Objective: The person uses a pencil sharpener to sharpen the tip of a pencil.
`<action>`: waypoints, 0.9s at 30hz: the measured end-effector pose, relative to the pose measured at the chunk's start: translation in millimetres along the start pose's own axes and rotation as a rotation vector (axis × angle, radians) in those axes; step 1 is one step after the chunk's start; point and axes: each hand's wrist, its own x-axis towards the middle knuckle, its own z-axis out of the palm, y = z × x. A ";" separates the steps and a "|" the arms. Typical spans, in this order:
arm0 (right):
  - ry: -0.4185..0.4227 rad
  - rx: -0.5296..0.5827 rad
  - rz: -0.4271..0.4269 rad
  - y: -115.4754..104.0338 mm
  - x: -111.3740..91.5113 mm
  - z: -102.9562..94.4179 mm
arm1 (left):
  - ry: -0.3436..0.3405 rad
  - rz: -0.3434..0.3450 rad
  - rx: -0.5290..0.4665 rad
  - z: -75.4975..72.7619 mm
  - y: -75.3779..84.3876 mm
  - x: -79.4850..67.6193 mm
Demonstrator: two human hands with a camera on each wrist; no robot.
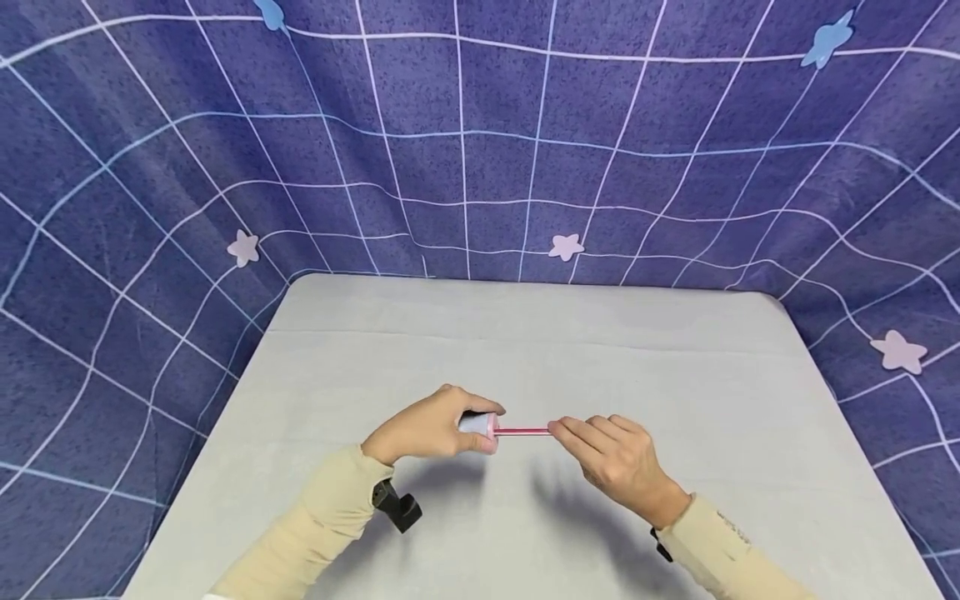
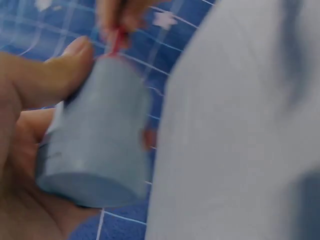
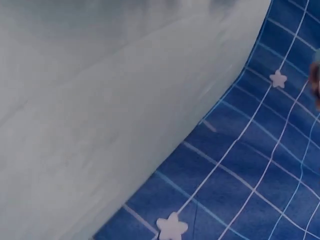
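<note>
My left hand (image 1: 431, 425) holds a small grey-blue cylinder with a pink end, which looks like a pencil sharpener (image 1: 474, 423). Thumb and fingers wrap its sides, and in the left wrist view the grey body of the sharpener (image 2: 100, 130) shows its rounded base. From the pink end runs a thin red pencil (image 1: 523, 432), roughly level, toward the right. My right hand (image 1: 611, 458) pinches the pencil's other end, fingers curled over it. The pencil's tip is hidden at the sharpener. Both hands are above the table.
A pale cloth covers the table (image 1: 525, 333), and the hands cast shadows on it. Behind and at the sides hangs a blue-purple curtain (image 1: 495, 167) with a line grid and stars. A black wrist mount (image 1: 397, 506) sits under the left cuff.
</note>
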 end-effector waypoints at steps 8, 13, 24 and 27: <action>-0.392 0.338 0.562 -7.5 4.8 -13.1 | 0.342 0.276 0.377 36.3 -5.2 -8.0; -0.707 0.898 1.152 0.7 1.9 -17.5 | 0.493 0.496 0.750 52.5 -8.8 -6.2; -0.672 0.786 0.993 6.9 -0.8 -14.5 | 0.435 0.421 0.794 44.0 -3.1 -5.8; -0.490 0.487 0.690 3.4 -1.5 -12.1 | 0.314 0.264 0.596 28.9 4.6 -5.5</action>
